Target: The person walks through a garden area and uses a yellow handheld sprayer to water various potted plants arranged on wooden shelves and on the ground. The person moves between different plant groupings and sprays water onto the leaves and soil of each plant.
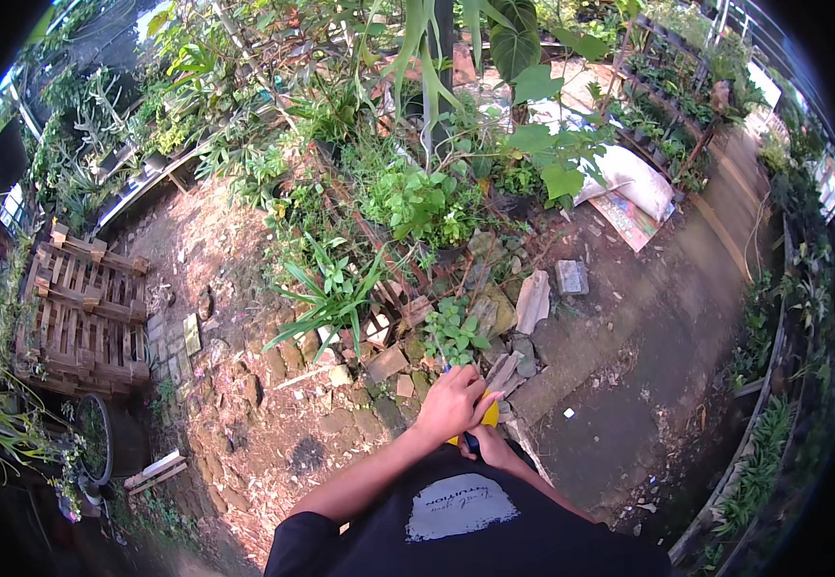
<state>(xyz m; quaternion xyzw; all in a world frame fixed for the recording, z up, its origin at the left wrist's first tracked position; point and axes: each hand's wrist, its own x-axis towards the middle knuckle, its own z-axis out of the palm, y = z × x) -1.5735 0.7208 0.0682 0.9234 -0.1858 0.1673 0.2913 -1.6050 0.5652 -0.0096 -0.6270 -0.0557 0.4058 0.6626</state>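
Observation:
Close in front of my dark printed T-shirt (460, 505), both hands come together around a yellow object (490, 411) with a dark blue part (470, 441). My left hand (452, 405) lies over its top, knuckles up. Lower and to the right, my right hand (491, 445) is curled against it. A small blue piece and a thin pale rod (441, 352) stick out beyond my left knuckles, towards a leafy green plant (457, 332). My fingers hide most of the object, so its kind cannot be told.
Broken stones (493, 310), a concrete block (571, 278) and potted plants (424, 205) lie ahead. Wooden pallets (89, 310) and a large dark pot (96, 440) stand left. White sacks (630, 180) rest at upper right, beside a path (720, 209). Uneven bricks (349, 422) cover the ground.

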